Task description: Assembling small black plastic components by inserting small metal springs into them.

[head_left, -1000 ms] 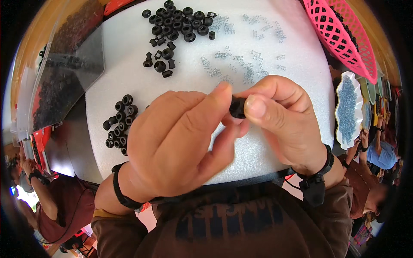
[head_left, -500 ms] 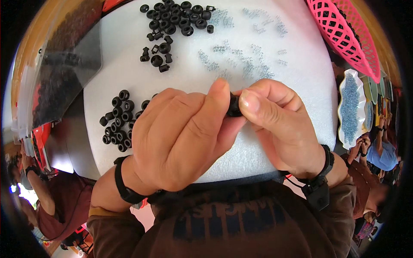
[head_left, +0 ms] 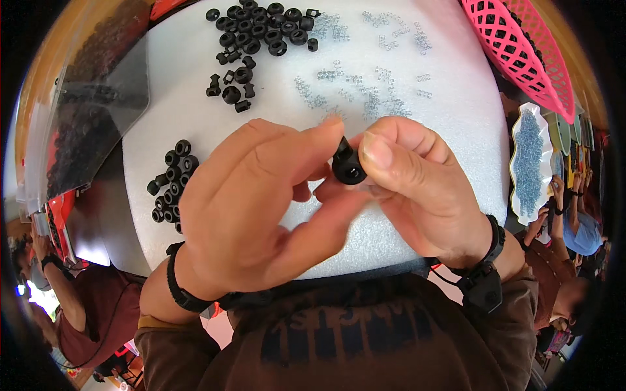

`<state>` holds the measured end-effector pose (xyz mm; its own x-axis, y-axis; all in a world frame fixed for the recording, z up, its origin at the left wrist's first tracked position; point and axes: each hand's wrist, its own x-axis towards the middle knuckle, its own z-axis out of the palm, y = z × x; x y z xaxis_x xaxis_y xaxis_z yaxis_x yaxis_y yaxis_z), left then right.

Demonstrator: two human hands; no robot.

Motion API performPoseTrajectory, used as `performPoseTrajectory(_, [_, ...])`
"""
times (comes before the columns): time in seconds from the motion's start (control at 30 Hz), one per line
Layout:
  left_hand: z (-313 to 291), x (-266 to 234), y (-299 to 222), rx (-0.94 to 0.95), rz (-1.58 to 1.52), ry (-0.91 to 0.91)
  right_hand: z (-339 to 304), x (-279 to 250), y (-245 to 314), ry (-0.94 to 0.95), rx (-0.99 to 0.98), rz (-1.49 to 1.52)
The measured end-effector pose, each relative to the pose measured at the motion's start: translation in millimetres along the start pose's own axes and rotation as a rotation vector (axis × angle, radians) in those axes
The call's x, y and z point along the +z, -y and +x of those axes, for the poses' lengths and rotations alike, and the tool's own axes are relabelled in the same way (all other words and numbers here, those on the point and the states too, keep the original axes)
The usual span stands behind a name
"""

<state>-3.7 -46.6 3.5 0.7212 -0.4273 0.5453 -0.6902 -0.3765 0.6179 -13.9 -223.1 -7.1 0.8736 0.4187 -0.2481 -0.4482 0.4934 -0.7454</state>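
My right hand [head_left: 424,189] pinches a round black plastic cord lock [head_left: 350,171] between thumb and fingers, over the near part of the white foam sheet [head_left: 450,98]. A short black stub stands up from its round body, and a small hole shows in its side. At the stub, a fingertip of my left hand [head_left: 248,202] touches the piece. The left thumb is spread below and blurred; other left fingers curl partly out of sight. Beside the left hand lies a pile of black rings [head_left: 173,173], partly covered by it.
Farther off lie a heap of round black shells [head_left: 257,29], several spool-shaped black pieces [head_left: 242,105] and scattered clear coils [head_left: 372,91] like small springs. To the right are a pink lattice basket [head_left: 515,52] and a white wavy dish [head_left: 521,195] of bluish bits. A transparent bin [head_left: 98,117] stands left.
The cord lock has tilted, so its round body and stub now show. My left thumb has swung down away from it, and the left hand has shifted slightly left.
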Motion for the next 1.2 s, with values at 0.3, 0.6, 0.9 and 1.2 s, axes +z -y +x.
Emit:
performPoseTrajectory(0.3, [7, -11, -10, -0.6, -0.591, 0.018, -1, 2, 5, 0.035, 0.007, -0.02])
performPoseTrajectory(0.6, [2, -8, -10, -0.43, -0.509, -0.029, 1, -1, 12, 0.137, 0.066, 0.058])
performPoseTrajectory(0.9, [2, -7, -12, -0.576, -0.637, 0.001, 1, -1, 5, 0.136, 0.011, 0.005])
performPoseTrajectory(1.2, [2, -8, -10, -0.546, -0.672, 0.069, 2, -1, 6, 0.124, -0.02, -0.021])
